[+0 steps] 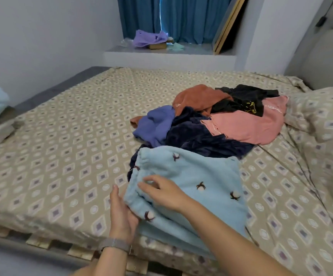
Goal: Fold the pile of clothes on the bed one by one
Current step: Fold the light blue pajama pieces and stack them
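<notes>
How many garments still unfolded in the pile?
5 visible: rust, black, pink, purple, navy. More may be hidden underneath.

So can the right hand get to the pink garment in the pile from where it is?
Probably yes. The right hand rests on the light blue fleece, and the pink garment lies exposed beyond it, only a black garment overlapping its far edge.

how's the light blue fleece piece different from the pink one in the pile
The light blue fleece garment is fluffy with dark embroidered motifs; the pink garment looks smooth and plain. The blue one lies flat near the bed edge under both hands; the pink one lies crumpled, untouched. Both rest on the bed.
</notes>
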A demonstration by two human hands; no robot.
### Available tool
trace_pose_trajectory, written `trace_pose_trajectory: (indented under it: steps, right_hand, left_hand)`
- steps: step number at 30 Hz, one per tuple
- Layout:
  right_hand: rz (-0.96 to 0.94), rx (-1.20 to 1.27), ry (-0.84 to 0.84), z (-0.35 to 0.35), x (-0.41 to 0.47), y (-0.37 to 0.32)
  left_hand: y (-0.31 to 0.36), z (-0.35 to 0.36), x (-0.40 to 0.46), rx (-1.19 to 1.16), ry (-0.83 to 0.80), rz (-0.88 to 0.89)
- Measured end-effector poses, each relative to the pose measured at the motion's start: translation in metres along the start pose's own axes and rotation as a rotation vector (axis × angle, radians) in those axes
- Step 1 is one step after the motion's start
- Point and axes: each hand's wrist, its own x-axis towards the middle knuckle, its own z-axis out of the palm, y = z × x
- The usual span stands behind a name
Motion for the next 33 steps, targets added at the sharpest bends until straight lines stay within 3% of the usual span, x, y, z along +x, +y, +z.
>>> trace_pose_trajectory:
  steps: [2, 5, 7, 9, 10, 13, 16, 18, 20, 25, 28, 30, 33]
  right_hand:
    - [-0.051, -0.174, -0.056, 0.015, 0.002, 0.015]
    - [-0.164, -0.014, 0.079, 0.008, -0.003, 0.037]
    - [-0.317, -0.069, 0.361, -0.004, -0.002, 0.053]
    - [-0.396, -0.37, 0.61, -0.021, 0.008, 0.068]
    - [-0.356, -0.506, 0.609, -0.03, 0.014, 0.071]
    - [-0.21, -0.675, 0.312, -0.048, 0.028, 0.069]
    - [-0.166, -0.774, 0.157, -0.047, 0.043, 0.063]
    - [-0.063, -0.763, 0.096, -0.038, 0.054, 0.06]
    - [0.034, -0.751, 0.071, -0.028, 0.064, 0.059]
    - [0.018, -0.558, 0.158, -0.025, 0.072, 0.053]
    - [0.0, -0.52, 0.208, -0.03, 0.068, 0.059]
    - [0.007, -0.622, 0.201, -0.035, 0.062, 0.068]
    - [-0.094, -0.714, 0.322, -0.043, 0.049, 0.079]
  left_hand:
    - [0.008, -0.011, 0.002, -0.011, -0.048, -0.043]
    - [0.01, -0.016, 0.005, 0.247, 0.054, -0.038]
    - [0.009, -0.013, 0.006, 0.518, 0.162, 0.064]
    - [0.007, -0.009, 0.004, 0.785, 0.215, 0.158]
    - [0.004, -0.007, 0.004, 0.909, 0.259, 0.214]
    - [-0.004, 0.002, 0.0, 1.15, 0.356, 0.426]
    - [-0.009, 0.003, 0.0, 1.366, 0.431, 0.375]
    - [-0.01, 0.0, 0.004, 1.462, 0.391, 0.372]
    - [-0.008, -0.005, 0.008, 1.307, 0.283, 0.351]
    - [0.013, -0.013, 0.01, 0.087, 0.094, -0.022]
    - [0.021, -0.018, 0.008, -0.152, 0.173, -0.044]
    - [0.023, -0.023, 0.005, 0.108, 0.314, 0.032]
    - [0.02, -0.035, 0.004, 0.966, 0.53, 0.35]
